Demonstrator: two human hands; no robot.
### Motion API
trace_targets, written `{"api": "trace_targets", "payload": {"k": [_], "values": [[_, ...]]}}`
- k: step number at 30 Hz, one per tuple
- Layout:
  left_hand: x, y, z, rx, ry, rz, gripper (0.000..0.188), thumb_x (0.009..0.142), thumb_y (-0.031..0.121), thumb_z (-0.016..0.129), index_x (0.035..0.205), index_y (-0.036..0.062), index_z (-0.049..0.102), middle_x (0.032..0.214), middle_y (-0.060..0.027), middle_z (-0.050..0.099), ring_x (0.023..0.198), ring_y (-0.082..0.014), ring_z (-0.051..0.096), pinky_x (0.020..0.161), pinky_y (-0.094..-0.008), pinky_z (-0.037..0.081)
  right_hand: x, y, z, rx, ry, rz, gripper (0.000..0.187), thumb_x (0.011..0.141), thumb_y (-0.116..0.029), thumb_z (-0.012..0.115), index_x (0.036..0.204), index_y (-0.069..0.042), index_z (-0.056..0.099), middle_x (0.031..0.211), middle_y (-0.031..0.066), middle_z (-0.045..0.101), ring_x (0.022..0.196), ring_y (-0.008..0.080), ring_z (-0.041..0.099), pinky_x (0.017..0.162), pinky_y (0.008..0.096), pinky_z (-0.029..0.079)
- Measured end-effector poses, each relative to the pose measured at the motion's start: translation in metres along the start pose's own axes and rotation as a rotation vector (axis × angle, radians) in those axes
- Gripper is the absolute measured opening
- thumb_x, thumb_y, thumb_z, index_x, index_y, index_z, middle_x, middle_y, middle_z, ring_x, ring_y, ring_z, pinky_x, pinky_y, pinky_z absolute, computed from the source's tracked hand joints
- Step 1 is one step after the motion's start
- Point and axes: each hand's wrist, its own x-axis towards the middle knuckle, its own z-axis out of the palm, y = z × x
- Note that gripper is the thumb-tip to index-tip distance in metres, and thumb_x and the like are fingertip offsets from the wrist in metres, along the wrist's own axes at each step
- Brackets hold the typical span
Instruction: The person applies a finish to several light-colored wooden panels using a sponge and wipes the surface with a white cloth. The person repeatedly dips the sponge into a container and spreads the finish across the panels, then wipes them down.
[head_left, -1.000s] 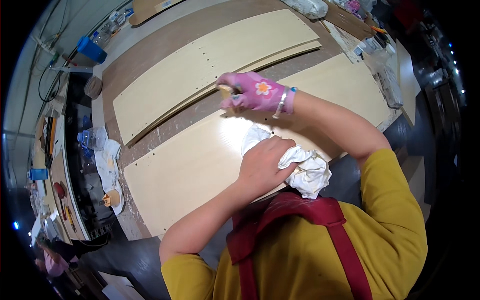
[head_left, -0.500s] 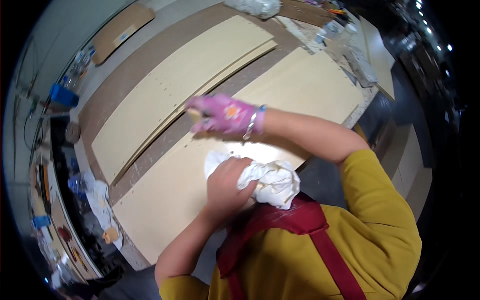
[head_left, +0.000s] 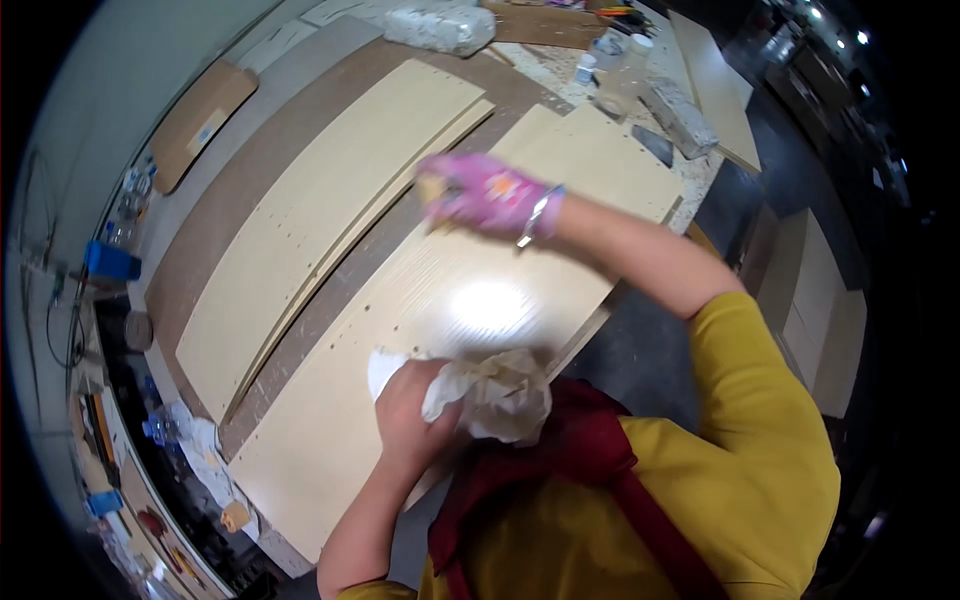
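Note:
My left hand (head_left: pixel 412 408), bare, grips a crumpled white cloth (head_left: pixel 505 398) at the near edge of a pale wooden board (head_left: pixel 330 430). On my right hand (head_left: pixel 490 192) is a pinkish-purple glove with a flower print. Its fingers are closed around a small yellowish pad (head_left: pixel 432 190), partly hidden and smeared by motion. This hand is over the far part of the near board, close to the gap before the other boards. Fine streaks and a bright glare show on the board's surface between my hands. Small dark holes run along its far edge.
Beyond the gap lies a stack of pale boards (head_left: pixel 320 210). A plastic-wrapped bundle (head_left: pixel 440 28), a bottle (head_left: pixel 632 65) and a whitish block (head_left: pixel 680 115) stand at the back. A brown panel (head_left: pixel 205 122) and a blue box (head_left: pixel 112 262) are at left.
My right hand has moved right and slightly away across the board. My left hand and the cloth have shifted left and nearer. Streaks now show on the board. The whole view has shifted a little.

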Motion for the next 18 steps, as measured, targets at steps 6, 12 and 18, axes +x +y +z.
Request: {"api": "trace_targets", "payload": {"k": [6,12,18], "values": [[-0.003,-0.004,0.004,-0.044,0.062,0.030,0.031,0.068,0.007,0.065,0.099,0.0015,0.063,0.091,-0.0153,0.064,0.082,-0.0339,0.061,0.074,-0.0374,0.049,0.008,0.002,0.007,0.078,-0.178,0.020,0.051,0.087,-0.029,0.067,0.124,0.003,0.049,0.085,0.0139,0.066,0.077,0.0198,0.069,0.070,0.0315,0.055],[-0.001,0.000,0.005,-0.045,0.067,-0.005,0.030,0.067,0.006,0.063,0.096,0.0005,0.063,0.089,-0.0156,0.063,0.080,-0.0329,0.062,0.074,-0.0370,0.049,-0.006,0.067,-0.094,-0.051,0.099,0.166,0.046,0.086,-0.034,0.069,0.115,0.000,0.056,0.088,0.0120,0.066,0.078,0.0181,0.066,0.070,0.0293,0.054],[0.000,0.003,0.005,-0.038,0.063,-0.060,0.025,0.070,0.006,0.060,0.094,0.0001,0.062,0.086,-0.0147,0.063,0.078,-0.0300,0.061,0.072,-0.0354,0.048,0.000,0.062,-0.110,0.047,0.094,0.198,0.042,0.087,-0.029,0.068,0.115,0.000,0.054,0.079,0.0108,0.065,0.071,0.0178,0.066,0.065,0.0313,0.055]]}}
